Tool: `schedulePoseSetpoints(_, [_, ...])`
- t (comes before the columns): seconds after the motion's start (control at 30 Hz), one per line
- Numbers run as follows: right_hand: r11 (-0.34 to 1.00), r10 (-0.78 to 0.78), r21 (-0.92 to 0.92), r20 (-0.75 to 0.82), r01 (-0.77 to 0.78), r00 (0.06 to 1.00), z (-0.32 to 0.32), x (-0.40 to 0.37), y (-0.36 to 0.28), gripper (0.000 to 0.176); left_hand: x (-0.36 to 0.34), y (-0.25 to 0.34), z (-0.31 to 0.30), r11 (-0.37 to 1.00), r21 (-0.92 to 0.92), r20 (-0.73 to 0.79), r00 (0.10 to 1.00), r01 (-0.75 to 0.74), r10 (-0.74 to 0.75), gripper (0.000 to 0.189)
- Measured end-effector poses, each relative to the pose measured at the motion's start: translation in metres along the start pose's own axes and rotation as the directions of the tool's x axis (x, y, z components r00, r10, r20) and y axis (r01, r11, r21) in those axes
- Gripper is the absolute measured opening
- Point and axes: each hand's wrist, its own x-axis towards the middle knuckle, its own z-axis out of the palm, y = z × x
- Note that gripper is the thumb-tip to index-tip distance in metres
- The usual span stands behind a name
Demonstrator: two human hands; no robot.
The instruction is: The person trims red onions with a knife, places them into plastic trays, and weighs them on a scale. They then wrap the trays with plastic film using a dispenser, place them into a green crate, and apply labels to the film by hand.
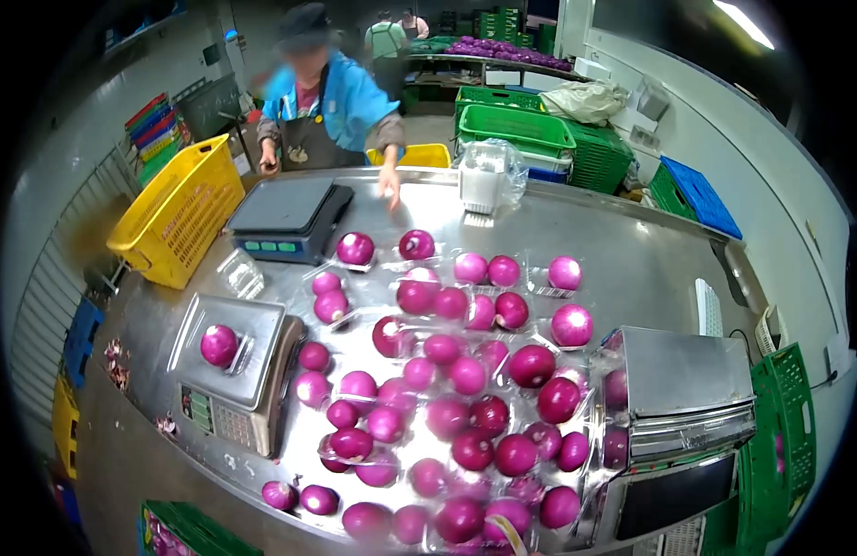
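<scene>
Dozens of glossy, rounded purple onions (531, 366), many in clear plastic trays (543, 287), spread across the smooth metal bench (632, 236) before a co-worker's outstretched hand (389, 188), seemingly loosely open though blurred; the wearer's own hands are out of view, their grip untellable.

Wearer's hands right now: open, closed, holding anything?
Left hand: not in view, so its state can't be told.
Right hand: not in view either, can't be told.

A pale strip (512, 535), too blurred to identify, partly hides a purple onion (508, 509).
</scene>
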Motion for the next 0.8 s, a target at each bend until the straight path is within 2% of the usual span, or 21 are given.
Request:
schedulePoseSetpoints(0.13, [0.982,-0.132,-0.147,-0.091,0.118,0.987,0.049,-0.003,-0.030,0.030,0.017,-0.043,-0.026,0.993,-0.113,0.046,0.999,0.029,-0.024,0.038])
schedulePoseSetpoints(0.17, [1.000,-0.024,0.009,-0.109,0.026,0.994,0.067,-0.007,0.023,0.033,0.022,-0.057,-0.033,0.990,-0.133,0.062,0.998,0.038,-0.030,0.040])
schedulePoseSetpoints(0.2, [0.903,-0.345,-0.284,-0.028,0.323,0.938,0.071,0.002,-0.002,0.042,0.027,-0.075,-0.041,0.988,-0.148,0.085,0.996,0.048,-0.036,0.042])
schedulePoseSetpoints(0.27, [0.831,-0.396,-0.368,0.133,0.416,0.909,0.091,0.016,-0.034,0.045,0.033,-0.112,-0.057,0.989,-0.143,0.143,0.990,0.041,-0.020,0.046])
schedulePoseSetpoints(0.33, [0.758,-0.468,-0.354,0.289,0.548,0.835,0.119,0.040,-0.044,0.042,0.042,-0.128,-0.076,0.994,-0.064,0.253,0.963,-0.085,0.098,0.077])
schedulePoseSetpoints(0.37, [0.762,-0.401,-0.408,0.312,0.503,0.861,0.134,0.042,-0.054,0.045,0.036,-0.127,-0.080,0.994,-0.090,0.199,0.977,-0.064,0.081,0.078])
schedulePoseSetpoints(0.4, [0.713,-0.354,-0.478,0.386,0.513,0.852,0.145,0.046,-0.058,0.040,0.030,-0.121,-0.083,0.993,-0.107,0.151,0.986,-0.058,0.074,0.079])
schedulePoseSetpoints(0.47, [0.677,-0.418,-0.486,0.364,0.553,0.832,0.176,0.057,-0.053,0.045,0.064,-0.172,-0.091,0.995,-0.103,0.043,0.999,0.015,-0.010,0.074])
schedulePoseSetpoints(0.5, [0.627,-0.460,-0.480,0.408,0.614,0.789,0.191,0.063,-0.061,0.046,0.075,-0.191,-0.092,0.994,-0.100,-0.004,0.999,0.050,-0.051,0.072])
schedulePoseSetpoints(0.53, [0.576,-0.495,-0.470,0.450,0.668,0.743,0.207,0.070,-0.070,0.047,0.072,-0.194,-0.094,0.999,0.037,-0.140,0.990,-0.002,0.007,0.067])
schedulePoseSetpoints(0.57, [0.602,-0.490,-0.431,0.465,0.672,0.737,0.223,0.076,-0.072,0.047,0.075,-0.188,-0.098,0.982,0.182,-0.264,0.960,-0.042,0.090,0.061])
schedulePoseSetpoints(0.6, [0.579,-0.469,-0.465,0.482,0.670,0.740,0.233,0.082,-0.070,0.046,0.077,-0.183,-0.103,0.942,0.330,-0.369,0.910,-0.061,0.188,0.055])
schedulePoseSetpoints(0.63, [0.559,-0.444,-0.494,0.501,0.666,0.743,0.244,0.086,-0.067,0.044,0.078,-0.182,-0.105,0.905,0.327,-0.419,0.817,-0.271,0.396,0.040])
schedulePoseSetpoints(0.67, [0.536,-0.419,-0.518,0.522,0.667,0.743,0.252,0.087,-0.066,0.043,0.072,-0.169,-0.109,0.848,0.387,-0.467,0.716,-0.363,0.519,0.038])
schedulePoseSetpoints(0.73, [0.537,-0.383,-0.556,0.509,0.634,0.771,0.258,0.086,-0.071,0.039,0.059,-0.120,-0.122,0.689,0.522,-0.527,0.445,-0.503,0.724,0.035])
schedulePoseSetpoints(0.8, [0.528,-0.366,-0.589,0.492,0.612,0.790,0.259,0.082,-0.076,0.039,0.070,-0.084,-0.143,0.480,0.689,-0.455,0.192,-0.543,0.870,0.035])
